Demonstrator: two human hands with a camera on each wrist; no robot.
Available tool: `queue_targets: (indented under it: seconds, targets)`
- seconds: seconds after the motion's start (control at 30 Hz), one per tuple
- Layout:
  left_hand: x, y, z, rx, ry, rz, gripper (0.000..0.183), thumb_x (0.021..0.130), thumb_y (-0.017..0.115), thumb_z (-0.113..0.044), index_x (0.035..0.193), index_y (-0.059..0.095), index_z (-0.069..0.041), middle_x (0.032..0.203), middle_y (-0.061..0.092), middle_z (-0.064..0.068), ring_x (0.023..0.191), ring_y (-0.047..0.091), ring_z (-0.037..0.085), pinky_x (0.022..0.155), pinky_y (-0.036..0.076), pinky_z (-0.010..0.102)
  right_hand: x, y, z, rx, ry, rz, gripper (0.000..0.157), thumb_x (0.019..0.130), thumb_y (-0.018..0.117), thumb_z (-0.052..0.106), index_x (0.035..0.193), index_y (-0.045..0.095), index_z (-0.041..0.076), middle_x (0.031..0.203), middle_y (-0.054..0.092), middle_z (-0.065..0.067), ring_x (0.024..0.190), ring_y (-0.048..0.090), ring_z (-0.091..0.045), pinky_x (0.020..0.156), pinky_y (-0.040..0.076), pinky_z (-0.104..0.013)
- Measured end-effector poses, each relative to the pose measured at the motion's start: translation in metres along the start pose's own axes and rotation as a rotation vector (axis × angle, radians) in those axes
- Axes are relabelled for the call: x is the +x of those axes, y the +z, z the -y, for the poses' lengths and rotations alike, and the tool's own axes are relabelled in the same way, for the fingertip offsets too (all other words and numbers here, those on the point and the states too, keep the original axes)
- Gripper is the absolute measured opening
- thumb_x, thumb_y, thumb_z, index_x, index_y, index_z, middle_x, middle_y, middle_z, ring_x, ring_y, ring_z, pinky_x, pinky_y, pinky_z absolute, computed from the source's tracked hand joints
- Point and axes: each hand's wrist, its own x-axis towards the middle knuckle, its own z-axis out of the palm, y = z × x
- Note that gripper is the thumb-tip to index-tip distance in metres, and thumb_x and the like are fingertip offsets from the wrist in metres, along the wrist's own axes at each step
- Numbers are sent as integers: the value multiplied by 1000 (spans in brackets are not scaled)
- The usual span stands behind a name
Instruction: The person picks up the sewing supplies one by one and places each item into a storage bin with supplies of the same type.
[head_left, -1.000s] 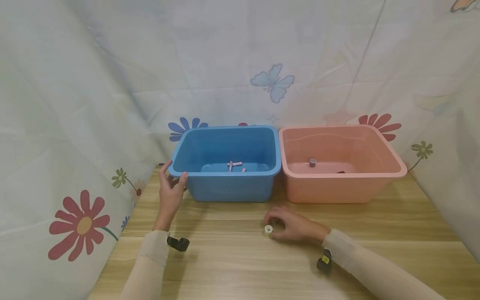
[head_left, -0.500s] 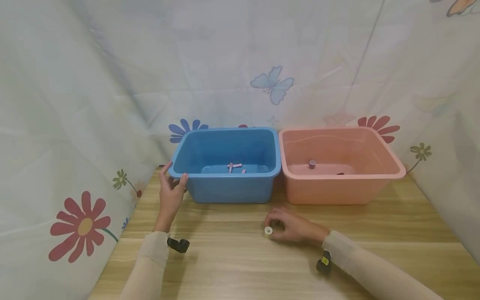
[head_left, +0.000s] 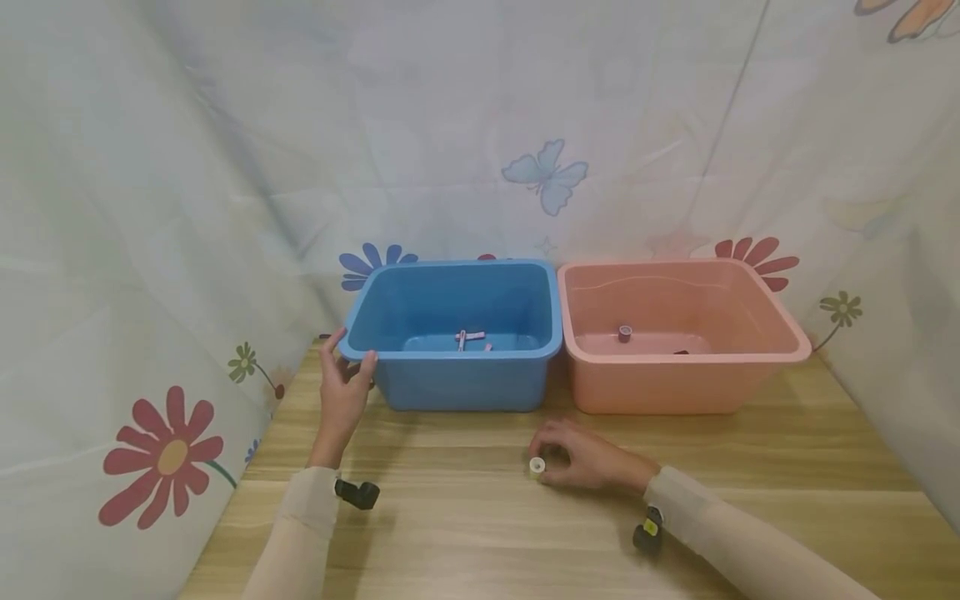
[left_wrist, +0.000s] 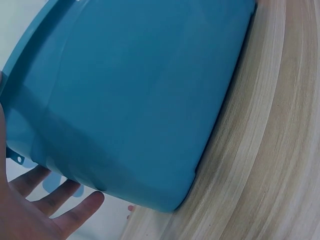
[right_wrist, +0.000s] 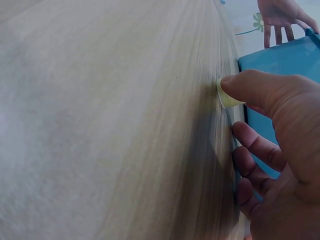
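Observation:
My left hand [head_left: 343, 407] holds the front left corner of the blue bin [head_left: 465, 382], thumb at the front rim and fingers along the left side. In the left wrist view, several fingers [left_wrist: 80, 212] stretch beside the bin's wall. On the table in front of the bins, my right hand [head_left: 588, 457] pinches a small pale yellow spool [head_left: 537, 465] that has a white, holed top. The right wrist view shows the thumb against the spool [right_wrist: 227, 96] and the other fingers loosely bent. Slim pink pieces [head_left: 471, 337] lie inside the blue bin, two of them crossed.
A pink bin [head_left: 660, 387] stands against the blue bin's right side. Inside are a small dark spool-like cylinder [head_left: 625, 333] and a dark piece [head_left: 681, 352], mostly hidden by the front rim. Behind the wooden table [head_left: 465, 533] hangs a patterned cloth [head_left: 450, 125].
The head view has tilted slightly, so everything sits a little lower in it. Both hands keep their places, at the blue bin's corner and at the spool.

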Motion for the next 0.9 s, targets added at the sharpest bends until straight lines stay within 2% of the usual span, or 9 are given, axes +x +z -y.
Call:
queue_targets:
  seconds: [0.3, 0.43, 0.67, 0.9]
  targets:
    - [0, -1, 0, -11, -3, 3, 76, 102, 63, -39, 161, 19, -21, 163, 32, 19, 135, 49, 43, 99, 47, 66, 1, -4, 0, 34, -13, 11, 27, 87, 82, 18, 110, 69, 25, 110, 61, 13, 107, 58, -18, 98, 48, -41]
    - [-1, 0, 1, -19, -6, 0, 76, 102, 63, -38, 161, 19, -21, 162, 33, 20, 134, 49, 43, 99, 46, 67, 2, -6, -2, 46, -14, 17, 27, 87, 82, 20, 110, 69, 27, 109, 60, 14, 105, 60, -17, 94, 51, -39]
    - [0, 0, 4, 0, 4, -8, 76, 102, 63, -40, 161, 20, -21, 162, 34, 20, 133, 50, 43, 97, 47, 66, 1, -8, -1, 59, -6, 30, 26, 89, 81, 22, 112, 69, 23, 109, 60, 13, 103, 60, -18, 92, 52, -38]
    - [1, 1, 6, -2, 17, -13, 75, 102, 64, -38, 161, 20, -21, 160, 36, 21, 132, 51, 42, 97, 47, 67, 2, -8, 0, 53, -6, 20, 26, 89, 81, 22, 111, 69, 28, 108, 59, 14, 101, 60, -19, 90, 52, -38]
